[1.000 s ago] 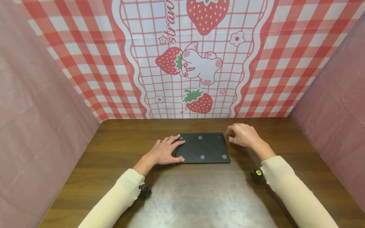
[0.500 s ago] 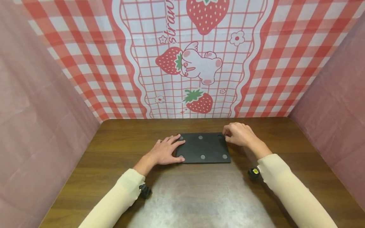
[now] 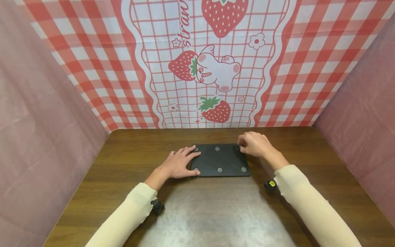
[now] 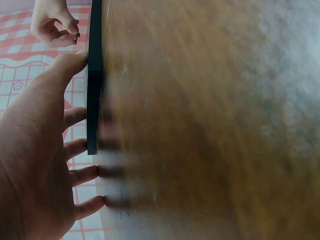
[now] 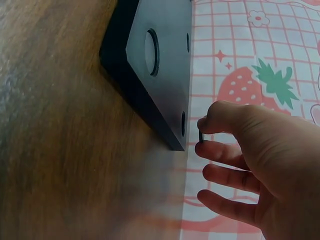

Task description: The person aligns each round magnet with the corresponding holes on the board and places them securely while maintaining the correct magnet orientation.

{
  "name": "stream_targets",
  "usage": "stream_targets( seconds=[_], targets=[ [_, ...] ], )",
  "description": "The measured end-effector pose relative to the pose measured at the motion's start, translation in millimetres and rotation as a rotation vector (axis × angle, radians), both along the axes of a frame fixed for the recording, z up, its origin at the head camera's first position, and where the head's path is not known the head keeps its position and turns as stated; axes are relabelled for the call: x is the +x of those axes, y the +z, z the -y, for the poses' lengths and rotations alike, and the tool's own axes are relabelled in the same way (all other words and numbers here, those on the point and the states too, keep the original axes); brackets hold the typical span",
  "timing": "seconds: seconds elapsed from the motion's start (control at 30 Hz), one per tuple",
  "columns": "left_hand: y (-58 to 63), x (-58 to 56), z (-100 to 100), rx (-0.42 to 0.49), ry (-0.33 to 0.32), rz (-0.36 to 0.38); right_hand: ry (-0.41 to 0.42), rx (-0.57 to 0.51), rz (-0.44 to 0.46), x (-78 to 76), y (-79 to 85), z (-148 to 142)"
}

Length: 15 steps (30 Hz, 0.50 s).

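A black rectangular plate (image 3: pixel 228 159) lies flat on the table, with several round grey discs (image 3: pixel 219 169) set in its face. My left hand (image 3: pixel 177 165) is spread over the plate's left end, thumb and forefingers touching it, and the outer fingers reach past its edge onto the table. At the far right corner, my right hand (image 3: pixel 255 144) pinches a small thin disc (image 5: pixel 201 135) between thumb and index finger. In the right wrist view the disc stands on edge, apart from the plate, near the dark corner recess (image 5: pixel 183 123). The other right fingers are loosely bent.
The wooden table (image 3: pixel 139 144) extends around the plate on every side. Behind it hangs a red and white checked cloth (image 3: pixel 216 65) with strawberries. Pink curtains (image 3: pixel 40 120) close off both sides. A small black camera is worn on each wrist.
My right hand has moved left from beside the plate to above its far right corner, carrying the disc. The left hand has stayed where it was.
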State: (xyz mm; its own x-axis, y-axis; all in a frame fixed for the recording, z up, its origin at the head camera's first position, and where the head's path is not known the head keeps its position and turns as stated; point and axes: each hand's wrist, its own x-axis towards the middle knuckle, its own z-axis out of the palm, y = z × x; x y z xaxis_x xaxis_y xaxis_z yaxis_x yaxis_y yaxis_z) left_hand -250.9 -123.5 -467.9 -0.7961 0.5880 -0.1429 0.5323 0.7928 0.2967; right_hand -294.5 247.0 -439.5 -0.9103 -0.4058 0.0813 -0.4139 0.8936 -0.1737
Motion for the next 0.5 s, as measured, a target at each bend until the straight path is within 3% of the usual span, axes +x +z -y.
stream_targets(
  seconds=[0.5],
  targets=[
    [-1.7,-0.6,1.3,0.006,-0.003,-0.004,0.005,0.062,0.047,-3.0,-5.6,9.2]
  ],
)
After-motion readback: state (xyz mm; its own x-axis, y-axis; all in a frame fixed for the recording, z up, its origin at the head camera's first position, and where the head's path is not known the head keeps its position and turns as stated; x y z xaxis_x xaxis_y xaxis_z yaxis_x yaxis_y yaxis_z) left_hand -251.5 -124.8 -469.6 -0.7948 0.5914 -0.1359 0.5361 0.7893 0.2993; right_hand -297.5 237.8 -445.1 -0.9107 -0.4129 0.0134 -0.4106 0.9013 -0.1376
